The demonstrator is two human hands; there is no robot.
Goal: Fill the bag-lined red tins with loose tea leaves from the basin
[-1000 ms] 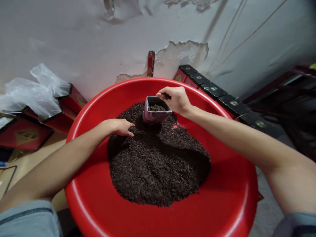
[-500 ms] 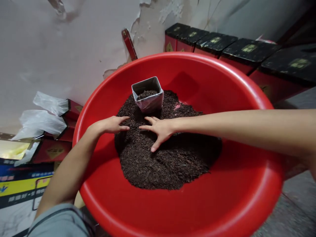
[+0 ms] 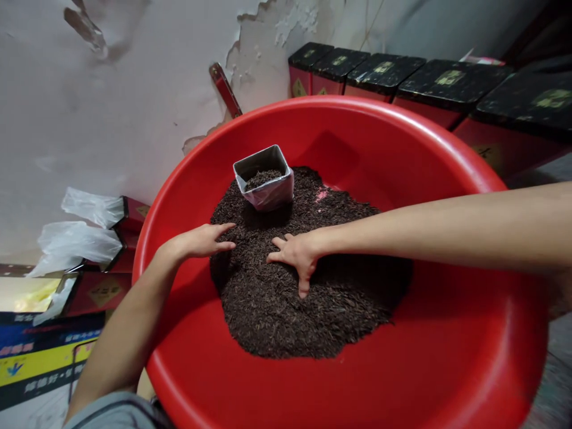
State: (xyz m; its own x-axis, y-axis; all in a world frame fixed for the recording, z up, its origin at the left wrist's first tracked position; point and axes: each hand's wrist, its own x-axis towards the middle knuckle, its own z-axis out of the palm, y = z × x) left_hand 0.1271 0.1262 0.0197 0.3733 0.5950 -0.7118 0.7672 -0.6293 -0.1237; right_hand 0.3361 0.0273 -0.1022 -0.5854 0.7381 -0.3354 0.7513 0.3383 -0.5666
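Observation:
A big red plastic basin holds a heap of dark loose tea leaves. At the far side of the heap a small silver foil pouch stands open and is part filled with leaves. My left hand rests flat on the left edge of the heap, fingers stretched toward the middle. My right hand lies on top of the heap with its fingers curled down into the leaves; what they enclose is hidden. The pouch stands free, a short way beyond both hands.
A row of red tins with black lids lines the peeling wall behind the basin at the right. More red boxes and crumpled clear plastic bags lie at the left. A red strip leans on the wall.
My right hand left the pouch's mouth, came down onto the heap and now digs its fingers into the leaves nearer me. The view swung left. My left hand stayed put.

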